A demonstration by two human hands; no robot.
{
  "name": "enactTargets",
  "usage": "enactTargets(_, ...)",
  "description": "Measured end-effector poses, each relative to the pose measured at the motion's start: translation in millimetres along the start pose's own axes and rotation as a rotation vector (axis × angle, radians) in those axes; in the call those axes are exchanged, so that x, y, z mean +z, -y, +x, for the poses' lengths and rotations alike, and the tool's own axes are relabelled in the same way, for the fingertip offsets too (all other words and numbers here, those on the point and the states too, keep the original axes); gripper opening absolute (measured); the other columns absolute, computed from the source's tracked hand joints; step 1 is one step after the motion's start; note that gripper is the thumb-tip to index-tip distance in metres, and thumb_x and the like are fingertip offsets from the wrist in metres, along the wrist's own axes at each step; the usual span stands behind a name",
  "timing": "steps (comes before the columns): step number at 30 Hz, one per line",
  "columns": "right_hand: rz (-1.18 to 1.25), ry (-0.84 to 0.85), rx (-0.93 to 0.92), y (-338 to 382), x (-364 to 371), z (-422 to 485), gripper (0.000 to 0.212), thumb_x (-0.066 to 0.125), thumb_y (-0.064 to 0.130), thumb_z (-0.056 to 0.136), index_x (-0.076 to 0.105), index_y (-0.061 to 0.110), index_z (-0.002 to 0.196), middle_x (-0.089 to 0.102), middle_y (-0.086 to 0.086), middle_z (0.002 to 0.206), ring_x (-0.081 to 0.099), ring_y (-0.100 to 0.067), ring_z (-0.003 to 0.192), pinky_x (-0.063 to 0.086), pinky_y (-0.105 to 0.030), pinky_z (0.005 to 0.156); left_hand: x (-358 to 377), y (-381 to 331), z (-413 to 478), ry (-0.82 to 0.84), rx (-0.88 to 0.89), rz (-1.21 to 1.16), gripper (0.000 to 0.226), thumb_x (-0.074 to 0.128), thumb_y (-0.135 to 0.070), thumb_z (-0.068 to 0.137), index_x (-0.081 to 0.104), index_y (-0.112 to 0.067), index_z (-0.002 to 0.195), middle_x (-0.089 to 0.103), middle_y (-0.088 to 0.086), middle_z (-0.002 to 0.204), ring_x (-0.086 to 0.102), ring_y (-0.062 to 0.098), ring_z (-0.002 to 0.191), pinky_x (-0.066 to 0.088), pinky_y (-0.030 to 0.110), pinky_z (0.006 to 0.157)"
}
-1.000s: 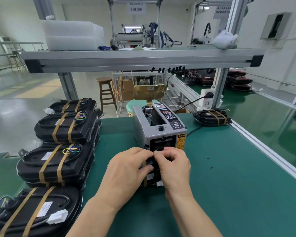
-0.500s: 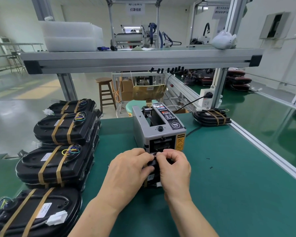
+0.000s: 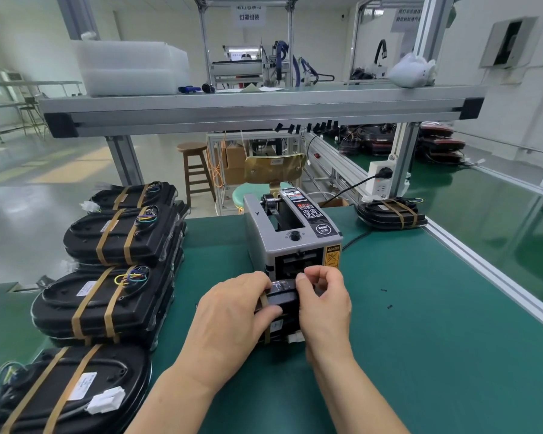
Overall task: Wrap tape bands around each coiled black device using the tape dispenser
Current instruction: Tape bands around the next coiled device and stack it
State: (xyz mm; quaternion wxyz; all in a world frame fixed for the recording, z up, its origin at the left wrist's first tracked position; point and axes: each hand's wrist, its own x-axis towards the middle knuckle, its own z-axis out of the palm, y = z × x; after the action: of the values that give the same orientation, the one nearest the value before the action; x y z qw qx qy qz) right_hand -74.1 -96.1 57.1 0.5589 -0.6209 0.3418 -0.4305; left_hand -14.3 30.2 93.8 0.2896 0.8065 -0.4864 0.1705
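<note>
Green surface (image 3: 420, 324) with banded black devices (image 3: 113, 296) stacked along its left edge and another banded device (image 3: 389, 213) far right by the rail. The grey tape dispenser (image 3: 292, 239) stands mid-surface, slot facing the person. Right in front of it, propped up off the surface, is the coiled black device (image 3: 281, 300). The left hand (image 3: 229, 317) grips its left side, fingers curled round it. The right hand (image 3: 325, 305) holds the right side, thumb and forefinger pinching at the top edge. One tan tape band (image 3: 264, 300) shows by the left thumb.
</note>
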Motion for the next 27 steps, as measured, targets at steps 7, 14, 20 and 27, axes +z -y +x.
enactTargets(7,0.022,0.053,0.015,-9.8,0.0,-0.7,0.003,0.065,0.031,0.091,0.064,0.029,0.090,0.067,0.007,0.097,0.061,-0.016,0.100,0.051,-0.041,0.092,-1.6,-1.6,0.0,0.068,0.088,0.075,0.040,0.080,-0.024,0.080,0.070,-0.033,0.118,0.065,-0.004,0.095,0.063,0.023,0.078,0.054,0.039,0.061)
enactTargets(14,0.346,0.354,0.237,-33.8,-32.2,4.5,0.022,0.069,0.030,0.091,0.071,0.019,0.110,0.074,0.000,0.111,0.066,-0.020,0.112,0.049,-0.037,0.098,2.0,0.0,2.0,0.029,0.140,0.164,0.038,0.078,-0.020,0.080,0.072,-0.029,0.116,0.061,0.004,0.089,0.060,0.026,0.069,0.051,0.037,0.052)
enactTargets(20,0.239,0.592,0.137,-40.7,-41.6,2.7,0.055,0.083,0.024,0.071,0.061,0.031,0.120,0.072,0.001,0.116,0.065,-0.017,0.113,0.053,-0.030,0.093,0.8,9.5,-4.0,-0.057,0.096,-0.043,0.036,0.046,-0.033,0.095,0.067,-0.037,0.124,0.057,0.003,0.102,0.057,0.024,0.086,0.053,0.040,0.070)
enactTargets(27,0.251,0.473,-0.092,-13.4,-42.4,6.2,0.053,0.082,0.013,0.069,0.060,0.032,0.114,0.071,-0.001,0.111,0.065,-0.020,0.107,0.051,-0.033,0.094,-4.7,7.0,-5.7,-0.136,0.032,-0.294,0.064,0.057,-0.034,0.087,0.037,-0.039,0.148,0.050,-0.012,0.112,0.053,0.010,0.105,0.042,0.027,0.095)
